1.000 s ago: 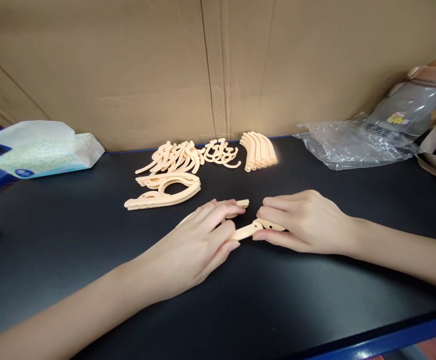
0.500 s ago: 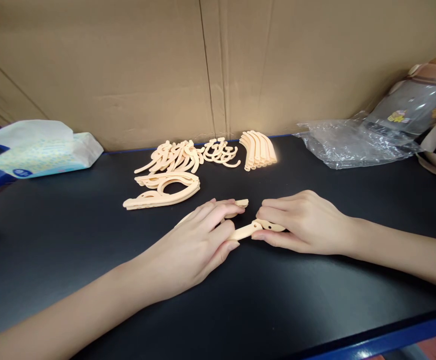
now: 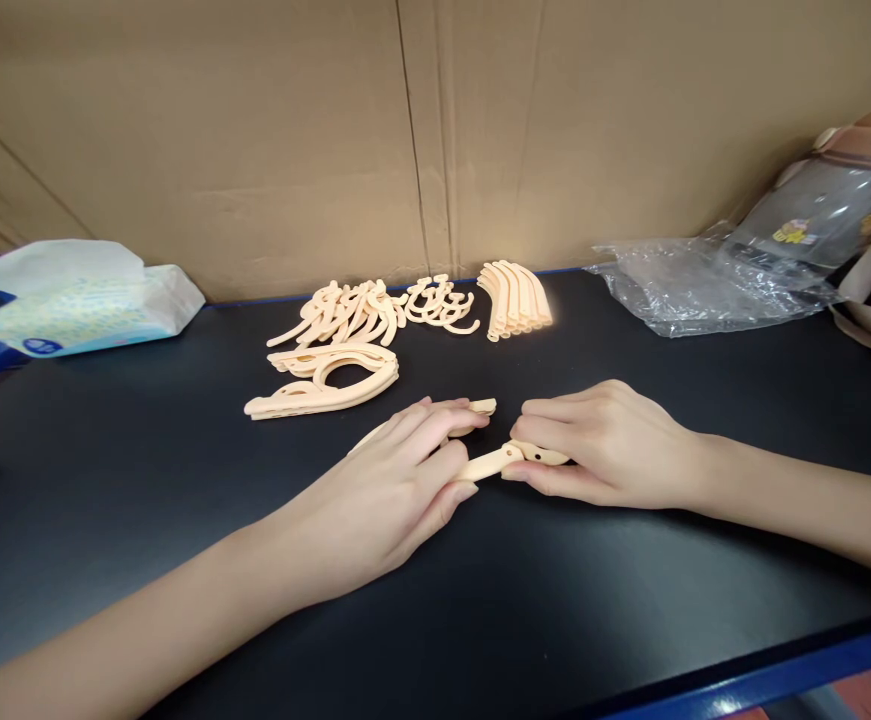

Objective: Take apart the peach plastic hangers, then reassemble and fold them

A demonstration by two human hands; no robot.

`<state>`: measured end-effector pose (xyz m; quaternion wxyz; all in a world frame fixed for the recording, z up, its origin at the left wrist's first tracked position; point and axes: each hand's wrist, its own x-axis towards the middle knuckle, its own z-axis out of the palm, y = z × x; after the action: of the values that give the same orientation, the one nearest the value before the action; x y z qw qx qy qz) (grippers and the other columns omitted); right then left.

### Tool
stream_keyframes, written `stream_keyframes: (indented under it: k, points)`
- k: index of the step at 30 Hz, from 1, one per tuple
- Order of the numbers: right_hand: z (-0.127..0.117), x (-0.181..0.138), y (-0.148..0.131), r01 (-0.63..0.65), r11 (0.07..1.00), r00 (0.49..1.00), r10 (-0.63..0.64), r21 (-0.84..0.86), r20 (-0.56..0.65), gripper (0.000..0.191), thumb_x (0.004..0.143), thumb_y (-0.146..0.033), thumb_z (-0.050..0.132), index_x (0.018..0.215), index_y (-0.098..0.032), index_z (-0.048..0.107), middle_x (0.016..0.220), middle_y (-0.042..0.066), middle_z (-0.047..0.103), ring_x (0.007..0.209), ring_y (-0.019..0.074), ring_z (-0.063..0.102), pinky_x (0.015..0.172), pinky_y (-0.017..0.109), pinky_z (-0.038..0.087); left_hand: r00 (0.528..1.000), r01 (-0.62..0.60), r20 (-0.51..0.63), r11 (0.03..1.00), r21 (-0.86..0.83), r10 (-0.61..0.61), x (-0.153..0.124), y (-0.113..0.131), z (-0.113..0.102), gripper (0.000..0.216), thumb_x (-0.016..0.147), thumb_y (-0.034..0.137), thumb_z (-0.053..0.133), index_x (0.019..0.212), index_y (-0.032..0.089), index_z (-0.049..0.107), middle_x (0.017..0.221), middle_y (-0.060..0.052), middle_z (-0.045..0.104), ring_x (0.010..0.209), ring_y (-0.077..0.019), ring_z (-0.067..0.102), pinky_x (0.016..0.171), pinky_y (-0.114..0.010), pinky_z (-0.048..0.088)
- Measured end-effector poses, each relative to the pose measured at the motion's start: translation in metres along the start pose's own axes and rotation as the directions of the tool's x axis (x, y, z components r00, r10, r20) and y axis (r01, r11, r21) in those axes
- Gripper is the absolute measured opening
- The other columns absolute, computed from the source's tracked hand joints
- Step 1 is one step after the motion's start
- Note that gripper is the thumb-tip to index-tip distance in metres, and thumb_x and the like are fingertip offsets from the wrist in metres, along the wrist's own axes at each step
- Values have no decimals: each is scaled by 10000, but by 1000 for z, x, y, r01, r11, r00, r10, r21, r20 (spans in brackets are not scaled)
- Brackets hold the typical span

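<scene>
Between my two hands is a beige plastic folding hanger (image 3: 486, 463), partly hidden under the fingers. My left hand (image 3: 397, 485) lies over its left part, with the fingers wrapped round it. At its right end, my right hand (image 3: 607, 445) pinches a piece with a small dark hole, where it overlaps the longer piece at a joint. A flat tip of beige plastic sticks out past my left fingertips. Beyond my left hand lie folded beige hangers (image 3: 352, 398), stacked on one another.
Along the back of the black table (image 3: 435, 620) are a heap of curved hanger arms (image 3: 352, 315), loose hooks (image 3: 442, 305) and a neat stack of arms (image 3: 516, 300). A tissue pack (image 3: 97, 310) stands left; clear plastic wrap (image 3: 705, 290) and a bottle (image 3: 817, 210) are right. Cardboard (image 3: 255, 140) rises behind.
</scene>
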<state>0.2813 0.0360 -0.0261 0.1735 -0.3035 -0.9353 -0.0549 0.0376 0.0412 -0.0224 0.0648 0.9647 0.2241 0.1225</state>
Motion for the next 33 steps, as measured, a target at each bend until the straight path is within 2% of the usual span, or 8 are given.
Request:
stream_keyframes:
  k: [8,11,13,16,19,25,29,33]
  points:
    - [-1,0,0,10,1000,1000,-10,-9,12,343,984,-341,427,719,-175,570,590,-44,502,469,76,400,472,253,205,999,4,-39,999,-45,-6,0,-1,1,152,969,176,428,893,167,560,1350,-123,516,1316,-226,444,1083,-381,422]
    - [-3,1,0,15,999,1000,-14,-35,24,354,987,-349,417,713,-177,561,592,-40,502,467,79,398,470,256,192,999,23,-41,998,-66,-25,-1,-1,1,145,973,196,428,911,176,558,1354,-110,524,1320,-231,445,1140,-446,338]
    - [-4,1,1,22,998,999,-20,-55,35,360,989,-355,409,712,-177,554,598,-36,503,468,82,400,474,258,193,993,84,-80,991,-102,-92,-2,-1,1,147,982,219,406,947,188,546,1335,-98,543,1316,-235,447,1157,-491,287]
    - [-5,1,4,27,998,997,-23,-54,68,356,990,-379,407,740,-176,559,625,-29,518,489,90,428,490,261,219,957,214,-148,952,-217,-249,-3,-3,1,166,987,228,364,1031,202,523,1298,-90,557,1264,-225,485,1084,-448,389]
    - [-4,-1,8,7,1000,996,-7,-4,91,305,974,-404,438,831,-172,573,691,-20,562,539,97,468,514,253,257,929,285,-146,910,-303,-340,-1,-7,2,193,968,197,386,1105,207,522,1279,-79,554,1203,-198,523,1016,-382,456]
    - [-5,0,9,31,997,995,-38,77,97,91,882,-230,487,867,-180,561,698,-26,538,593,104,453,545,247,275,923,264,-188,909,-321,-335,1,-16,8,197,948,147,405,1065,207,553,1196,-68,595,1115,-181,570,965,-366,482]
    - [-6,2,5,76,994,992,-84,79,94,83,828,-173,484,807,-178,564,673,-21,497,614,121,412,566,259,277,918,273,-207,917,-289,-339,0,-19,7,183,952,161,424,1029,208,583,1155,-61,616,1085,-185,589,941,-358,492]
    - [-7,4,3,107,991,989,-115,84,90,101,817,-156,480,773,-173,570,675,-16,482,627,128,377,587,264,286,938,262,-187,950,-170,-292,-1,-17,4,168,977,175,416,1022,196,576,1094,-46,623,1005,-165,603,872,-315,499]
